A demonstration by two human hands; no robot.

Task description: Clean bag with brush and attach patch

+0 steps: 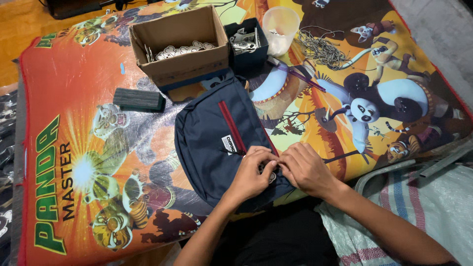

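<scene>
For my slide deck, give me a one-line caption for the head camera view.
Both hands, left and right, pinch a small tag at a navy bag on a cartoon mat.

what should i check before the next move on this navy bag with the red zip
1. Both hands on the work: left hand and right hand meet at the bag's near edge: ok.
2. Navy bag lies flat on the cartoon-printed mat: ok.
3. Red zipper runs unobstructed up the bag's front: ok.
4. What the fingers pinch: a small pale piece shows between the hands, but its kind is hidden: cannot tell.
5. Supplies set out: cardboard box of pale cut-out pieces and clear plastic cup stand beyond the bag: ok.
6. Loose cords beside the cup look tangled: not ok.
</scene>
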